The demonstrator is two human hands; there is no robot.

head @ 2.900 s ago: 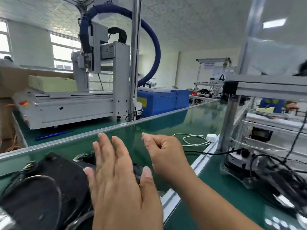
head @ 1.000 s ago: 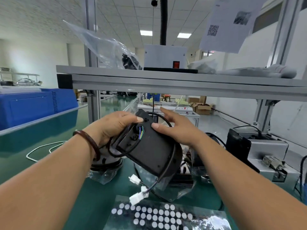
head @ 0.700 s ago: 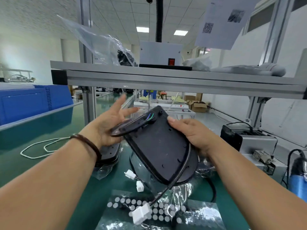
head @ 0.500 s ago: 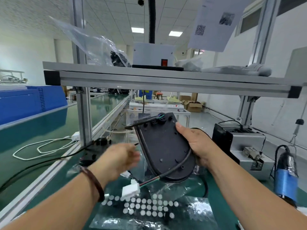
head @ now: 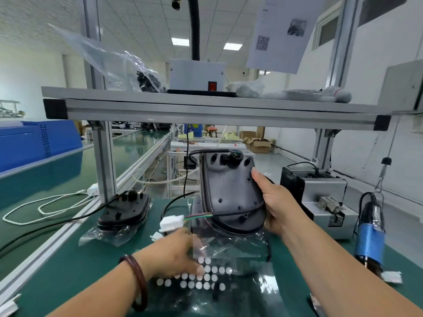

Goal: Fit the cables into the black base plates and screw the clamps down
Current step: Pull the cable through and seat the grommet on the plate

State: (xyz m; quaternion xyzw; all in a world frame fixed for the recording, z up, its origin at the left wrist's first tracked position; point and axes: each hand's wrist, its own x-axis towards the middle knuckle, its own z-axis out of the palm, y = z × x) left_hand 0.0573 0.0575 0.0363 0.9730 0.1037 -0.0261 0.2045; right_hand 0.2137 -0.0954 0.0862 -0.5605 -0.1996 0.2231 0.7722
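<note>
The right hand grips a black base plate by its right edge, thumb on the face, holding it nearly upright above the green bench. A black cable loops round the plate's rim and crosses its lower face, ending in a white plug that hangs off toward nine o'clock from the plate. The left hand is down at six o'clock from the plate, fingers loosely curled and pressing on a clear sheet of white round pads; it appears to be picking at one pad, though whether it has hold of one I cannot tell.

If that is the step, it goes best by peeling a single pad from its edge with a fingertip, keeping the sheet pinned flat so the neighbours stay put. The plate should be kept steady and tilted toward the eyes so the spot is seen before the pad lands. The loose cable wants watching: it lies slack over the face and the plug's weight could drag it out of its channel.

A second plate rests in its bag at nine o'clock, and a blue-bodied screwdriver stands ready at three o'clock for the clamps.
</note>
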